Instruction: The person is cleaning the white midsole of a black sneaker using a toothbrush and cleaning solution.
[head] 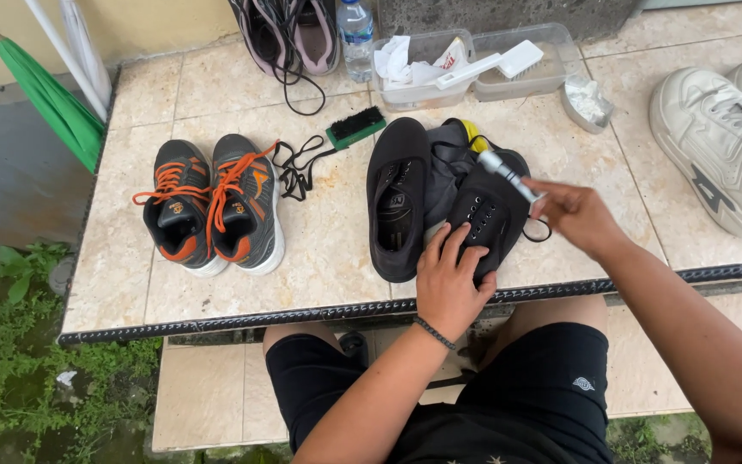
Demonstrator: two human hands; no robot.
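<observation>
Fingers of our left hand (447, 279) press flat on the near black shoe (483, 219); our right hand (579, 215) pinches a small silver tube (507, 174), angled far-left over its laced top, just right.

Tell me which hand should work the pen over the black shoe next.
Probably the right hand: it already holds the pen, tip over the black shoe. The left hand is pressed on that shoe, steadying it.
</observation>
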